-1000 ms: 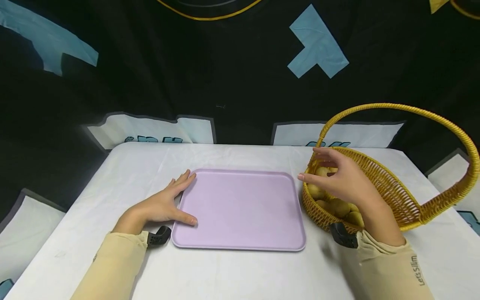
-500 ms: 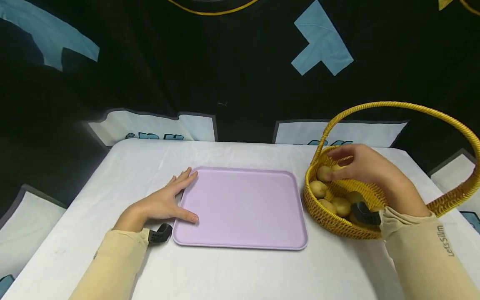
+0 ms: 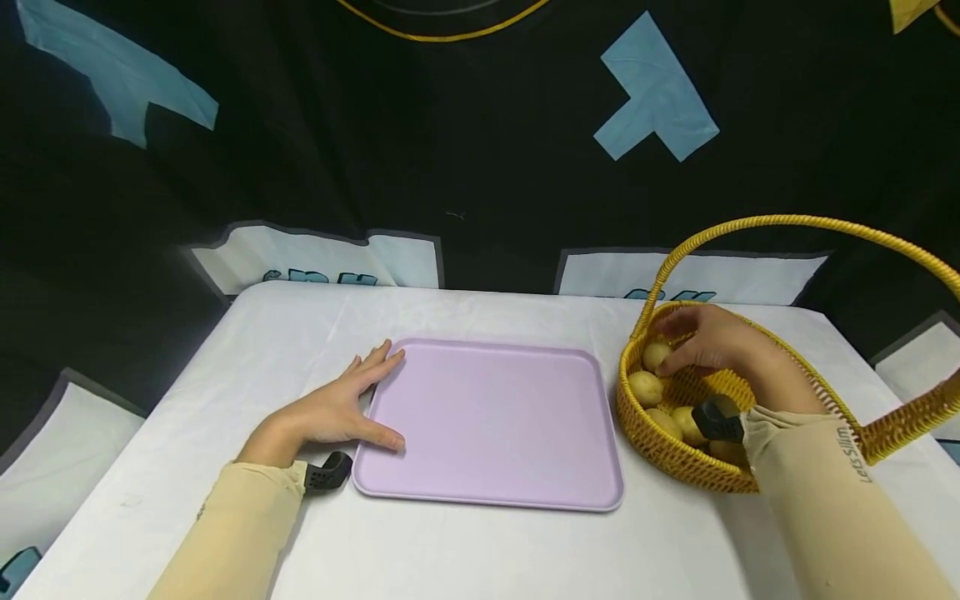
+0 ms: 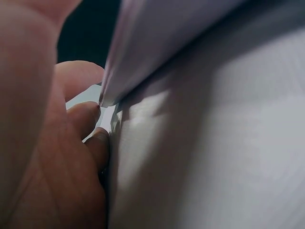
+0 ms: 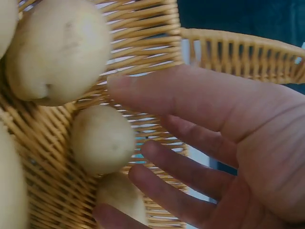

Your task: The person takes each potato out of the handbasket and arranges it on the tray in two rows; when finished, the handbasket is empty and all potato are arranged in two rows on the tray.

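A lilac rectangular tray (image 3: 495,425) lies flat on the white-covered table, with nothing on it. My left hand (image 3: 322,410) rests at its left edge, thumb over the rim and fingers spread straight. In the left wrist view the fingers (image 4: 86,119) touch the tray's edge. To the right stands a yellow wicker basket (image 3: 678,471) with a tall hoop handle, holding several potatoes (image 3: 646,388). My right hand (image 3: 727,346) is inside it at the far left. In the right wrist view this hand (image 5: 259,143) has loosely spread fingers beside a small potato (image 5: 102,139), not wrapped around it.
The basket's handle (image 3: 802,221) arches above the right forearm. White cloth (image 3: 465,550) covers the table in front of the tray. A black curtain (image 3: 487,167) with blue patches hangs behind the table.
My right hand has moved from above the basket's left rim down into the basket among the potatoes. The basket appears tipped less to the side. My left hand stays on the tray.
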Demonstrator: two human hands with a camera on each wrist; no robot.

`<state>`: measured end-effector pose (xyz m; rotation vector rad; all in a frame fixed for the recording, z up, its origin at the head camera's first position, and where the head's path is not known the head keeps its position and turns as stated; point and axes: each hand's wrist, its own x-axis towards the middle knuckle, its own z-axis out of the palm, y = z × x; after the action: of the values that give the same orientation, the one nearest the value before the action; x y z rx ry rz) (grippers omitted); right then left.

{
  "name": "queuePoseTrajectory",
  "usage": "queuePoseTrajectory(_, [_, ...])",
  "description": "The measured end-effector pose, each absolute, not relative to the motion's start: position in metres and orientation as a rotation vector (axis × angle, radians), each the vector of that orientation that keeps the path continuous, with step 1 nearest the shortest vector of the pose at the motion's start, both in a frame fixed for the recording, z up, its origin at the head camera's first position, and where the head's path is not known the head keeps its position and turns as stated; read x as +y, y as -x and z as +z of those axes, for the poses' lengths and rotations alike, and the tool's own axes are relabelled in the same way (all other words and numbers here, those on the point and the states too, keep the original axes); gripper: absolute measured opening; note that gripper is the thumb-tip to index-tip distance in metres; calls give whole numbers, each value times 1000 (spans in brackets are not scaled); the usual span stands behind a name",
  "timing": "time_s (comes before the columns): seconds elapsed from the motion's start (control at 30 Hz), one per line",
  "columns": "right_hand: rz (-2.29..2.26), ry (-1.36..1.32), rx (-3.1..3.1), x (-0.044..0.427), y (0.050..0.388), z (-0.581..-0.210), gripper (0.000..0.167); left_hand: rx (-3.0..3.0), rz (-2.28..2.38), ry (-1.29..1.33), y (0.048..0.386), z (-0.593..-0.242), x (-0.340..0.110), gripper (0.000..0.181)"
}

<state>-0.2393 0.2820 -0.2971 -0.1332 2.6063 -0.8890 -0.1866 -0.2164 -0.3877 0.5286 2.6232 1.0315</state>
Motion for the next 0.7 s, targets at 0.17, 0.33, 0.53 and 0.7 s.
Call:
queuePoseTrajectory(0.17, [-894,125,2641,281,241,-308,73,2626,1035,-522,187,-388,-217,125])
queuePoseTrajectory(0.33, [-882,129,2683,280,241,-314,71,2634,1031,-527,186,-390,-217,125])
queuePoseTrajectory(0.53, [-874,141,2690,279,242,-320,63,2637,1032,-534,186,-389,-216,124])
queuePoseTrajectory(0.7, [-862,151,2669,279,244,-323,61,2637,1025,-528,186,-387,-215,124])
